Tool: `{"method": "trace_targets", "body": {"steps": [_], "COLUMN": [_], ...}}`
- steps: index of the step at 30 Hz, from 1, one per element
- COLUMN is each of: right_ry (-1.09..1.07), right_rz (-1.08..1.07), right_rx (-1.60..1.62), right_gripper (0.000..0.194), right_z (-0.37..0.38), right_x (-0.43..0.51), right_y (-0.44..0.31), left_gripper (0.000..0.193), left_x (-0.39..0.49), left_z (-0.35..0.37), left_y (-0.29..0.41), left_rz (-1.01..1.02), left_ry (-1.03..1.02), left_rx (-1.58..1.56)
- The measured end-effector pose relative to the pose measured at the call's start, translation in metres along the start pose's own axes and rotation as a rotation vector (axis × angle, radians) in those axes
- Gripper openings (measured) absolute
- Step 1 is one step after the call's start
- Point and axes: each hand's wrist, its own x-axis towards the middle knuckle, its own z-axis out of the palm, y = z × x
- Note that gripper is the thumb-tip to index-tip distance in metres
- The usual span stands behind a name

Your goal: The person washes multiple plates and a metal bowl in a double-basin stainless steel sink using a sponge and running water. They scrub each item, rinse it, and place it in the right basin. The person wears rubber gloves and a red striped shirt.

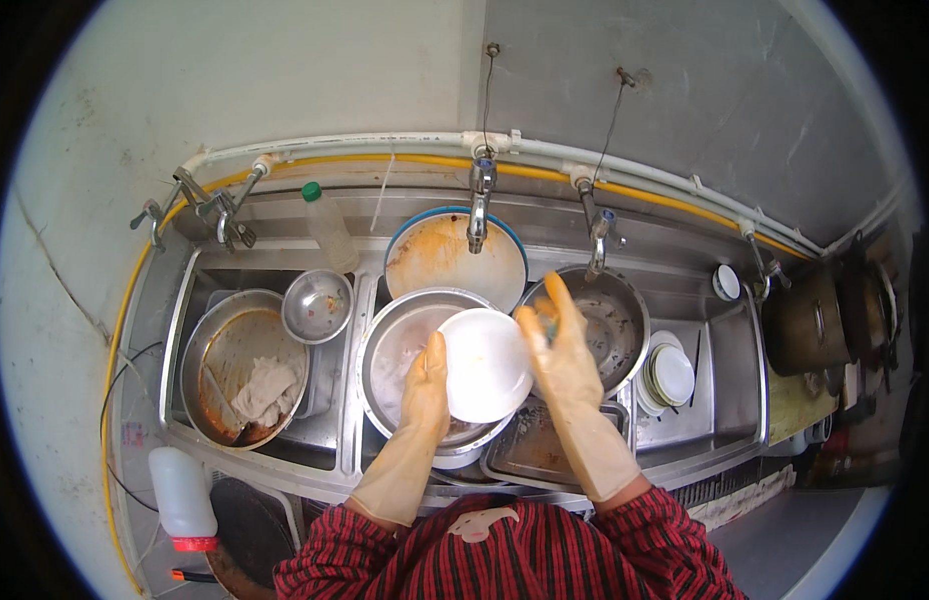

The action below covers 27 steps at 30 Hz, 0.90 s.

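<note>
My left hand point(425, 390), in a pale yellow rubber glove, grips a white dish point(487, 367) by its left rim. The dish is tilted over a wide stainless steel basin point(382, 367). Close to the dish's right edge is my gloved right hand point(566, 349), with thumb and one finger stretched out and the other fingers curled. A small blue-green patch shows between those fingers; whether it is a held scouring pad is unclear. Behind my right hand lies a steel bowl point(622, 330) with dark scraps inside. A stained, blue-rimmed round vessel point(457, 259) stands behind the basin.
A steel pot point(209, 337) with a cloth point(268, 390) and a small steel bowl point(318, 306) occupy the left sink. Stacked dishes point(671, 375) sit in the right sink. Taps point(479, 202) overhang the middle. A rectangular tray point(536, 450) lies near the front edge.
</note>
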Motion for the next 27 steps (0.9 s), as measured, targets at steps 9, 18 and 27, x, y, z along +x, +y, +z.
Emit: {"method": "trace_targets", "body": {"steps": [9, 18, 27], "right_ry": [-0.620, -0.742, -0.678], "right_rz": [-0.427, -0.714, -0.014], "right_rx": [-0.353, -0.314, 0.269], "right_gripper": [0.071, 0.067, 0.046], "right_z": [0.065, 0.077, 0.036], "right_x": [-0.029, -0.032, -0.056], "right_y": [0.005, 0.021, 0.092], "left_gripper": [0.065, 0.057, 0.054], "left_x": [-0.005, 0.005, 0.038], "left_z": [-0.002, -0.023, -0.073], "left_y": [0.024, -0.007, -0.041], "left_rz": [0.061, -0.012, -0.135], "left_ry": [0.170, 0.148, 0.233], "left_rx": [-0.010, -0.030, 0.014]}}
